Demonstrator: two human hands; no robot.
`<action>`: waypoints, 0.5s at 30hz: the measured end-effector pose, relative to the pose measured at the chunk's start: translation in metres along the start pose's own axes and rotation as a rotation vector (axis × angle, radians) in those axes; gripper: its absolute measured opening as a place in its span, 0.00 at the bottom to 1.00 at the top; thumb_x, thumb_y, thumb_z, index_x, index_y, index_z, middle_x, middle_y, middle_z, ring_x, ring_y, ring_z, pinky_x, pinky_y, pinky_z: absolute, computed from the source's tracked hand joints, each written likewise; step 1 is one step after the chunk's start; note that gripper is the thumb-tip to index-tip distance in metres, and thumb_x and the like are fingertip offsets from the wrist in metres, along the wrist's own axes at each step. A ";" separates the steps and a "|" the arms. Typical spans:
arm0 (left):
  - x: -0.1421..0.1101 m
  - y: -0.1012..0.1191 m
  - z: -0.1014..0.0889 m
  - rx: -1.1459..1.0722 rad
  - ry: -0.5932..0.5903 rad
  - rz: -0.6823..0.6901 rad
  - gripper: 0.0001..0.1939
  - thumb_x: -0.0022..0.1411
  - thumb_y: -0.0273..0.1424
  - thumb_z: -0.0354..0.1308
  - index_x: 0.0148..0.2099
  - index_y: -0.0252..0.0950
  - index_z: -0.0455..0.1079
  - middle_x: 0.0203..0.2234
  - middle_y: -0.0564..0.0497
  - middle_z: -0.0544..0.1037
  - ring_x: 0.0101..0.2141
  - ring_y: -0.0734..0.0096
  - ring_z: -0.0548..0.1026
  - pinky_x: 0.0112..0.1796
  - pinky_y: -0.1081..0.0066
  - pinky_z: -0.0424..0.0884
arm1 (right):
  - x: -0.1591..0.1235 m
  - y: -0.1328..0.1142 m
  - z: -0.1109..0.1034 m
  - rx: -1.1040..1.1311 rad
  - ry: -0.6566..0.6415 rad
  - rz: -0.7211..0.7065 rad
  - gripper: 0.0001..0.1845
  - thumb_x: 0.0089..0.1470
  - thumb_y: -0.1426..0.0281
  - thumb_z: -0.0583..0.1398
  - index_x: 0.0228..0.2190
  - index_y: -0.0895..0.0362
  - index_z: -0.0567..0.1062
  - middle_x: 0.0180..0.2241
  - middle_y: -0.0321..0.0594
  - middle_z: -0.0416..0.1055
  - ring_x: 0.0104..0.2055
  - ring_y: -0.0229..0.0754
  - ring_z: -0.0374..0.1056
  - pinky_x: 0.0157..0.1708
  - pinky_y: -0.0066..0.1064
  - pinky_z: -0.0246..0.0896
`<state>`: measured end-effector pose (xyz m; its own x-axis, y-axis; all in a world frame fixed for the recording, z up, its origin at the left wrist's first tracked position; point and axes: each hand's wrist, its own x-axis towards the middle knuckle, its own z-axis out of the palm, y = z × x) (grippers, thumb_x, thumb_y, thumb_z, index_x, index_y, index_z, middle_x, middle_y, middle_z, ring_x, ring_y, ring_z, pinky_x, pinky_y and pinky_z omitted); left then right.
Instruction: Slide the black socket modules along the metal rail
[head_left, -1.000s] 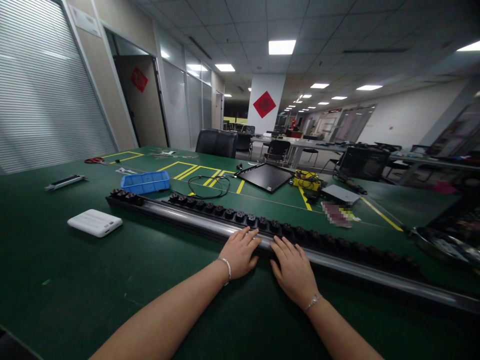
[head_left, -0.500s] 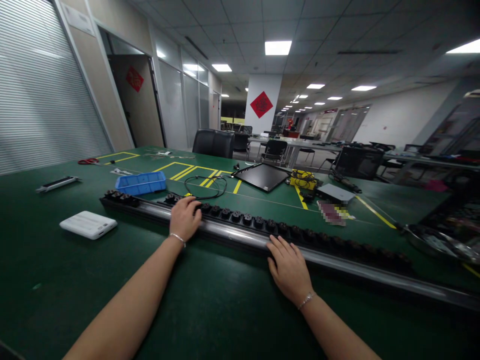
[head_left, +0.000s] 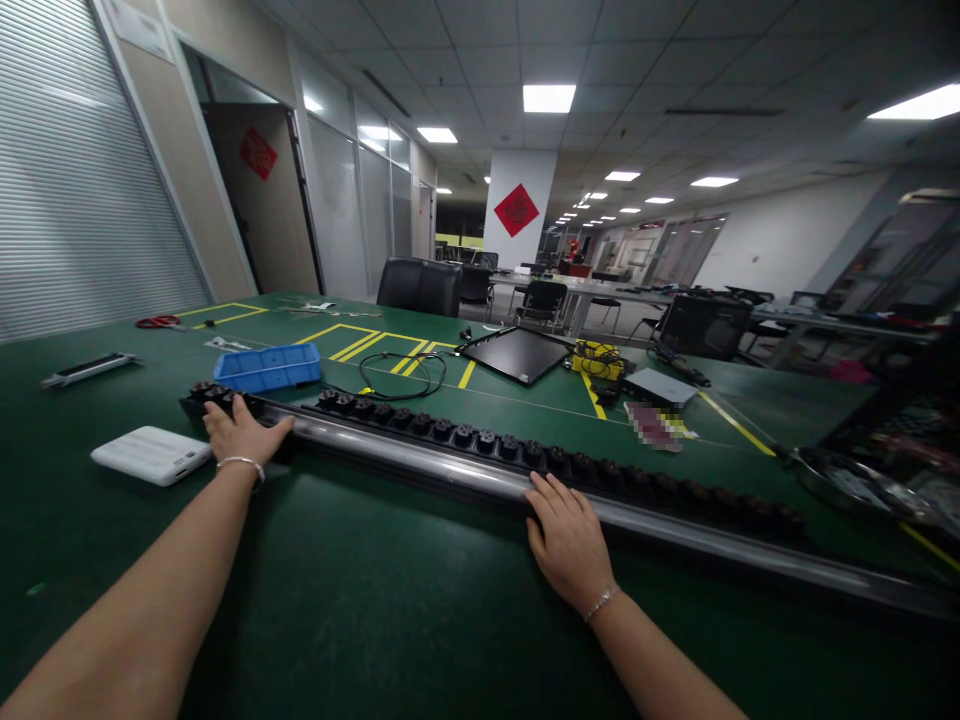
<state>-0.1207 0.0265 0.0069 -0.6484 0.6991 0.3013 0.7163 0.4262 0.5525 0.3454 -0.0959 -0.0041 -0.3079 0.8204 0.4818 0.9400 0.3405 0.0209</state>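
Note:
A long black power strip [head_left: 450, 450] with a silver rail and a row of several sockets lies across the green table [head_left: 360, 590]. My left hand [head_left: 241, 430] rests on its left end, fingers spread over the first sockets. My right hand [head_left: 568, 540] lies flat on the silver rail near the strip's middle, fingers stretched out. Each wrist bears a thin bracelet. Neither hand holds anything.
A white flat box [head_left: 150, 455] lies left of my left hand. Behind the strip are a blue tray [head_left: 266, 366], a coiled black cable [head_left: 401, 375], a black panel [head_left: 517, 353], yellow cables [head_left: 598, 358] and a grey device [head_left: 660, 386]. Red scissors [head_left: 157, 322] lie far left. Chairs stand beyond.
My left hand has slid left along the strip from its middle to its left end. My right hand has stayed on the rail. The view has turned slightly right.

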 end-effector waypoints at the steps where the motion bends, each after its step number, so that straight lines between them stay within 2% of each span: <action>1: 0.007 -0.004 -0.003 0.018 -0.010 0.008 0.50 0.51 0.51 0.52 0.65 0.26 0.36 0.62 0.30 0.30 0.61 0.42 0.34 0.57 0.50 0.40 | 0.000 0.000 0.000 0.001 0.000 0.001 0.17 0.55 0.71 0.50 0.45 0.55 0.69 0.55 0.39 0.57 0.58 0.45 0.50 0.55 0.42 0.44; 4: 0.026 -0.012 -0.009 0.066 -0.061 0.027 0.52 0.50 0.52 0.53 0.64 0.23 0.36 0.62 0.28 0.31 0.61 0.41 0.36 0.57 0.52 0.43 | 0.001 -0.002 -0.002 0.005 0.000 0.004 0.16 0.54 0.72 0.51 0.45 0.54 0.70 0.55 0.39 0.58 0.58 0.45 0.50 0.54 0.42 0.44; 8: 0.044 -0.016 -0.010 0.118 -0.165 0.059 0.50 0.49 0.50 0.54 0.64 0.22 0.40 0.61 0.29 0.43 0.60 0.43 0.47 0.56 0.54 0.49 | 0.001 -0.003 -0.003 0.010 -0.009 0.018 0.16 0.54 0.72 0.51 0.44 0.55 0.70 0.55 0.38 0.57 0.58 0.45 0.50 0.54 0.41 0.45; 15: 0.053 -0.019 -0.005 0.167 -0.210 0.060 0.51 0.47 0.52 0.55 0.64 0.24 0.42 0.62 0.29 0.42 0.60 0.41 0.46 0.55 0.54 0.50 | 0.001 -0.002 -0.002 0.018 -0.018 0.022 0.17 0.53 0.73 0.52 0.45 0.54 0.69 0.56 0.37 0.57 0.58 0.45 0.49 0.54 0.40 0.45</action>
<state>-0.1700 0.0527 0.0168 -0.5479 0.8226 0.1520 0.7960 0.4568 0.3971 0.3435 -0.0969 -0.0022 -0.2898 0.8357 0.4664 0.9438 0.3304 -0.0054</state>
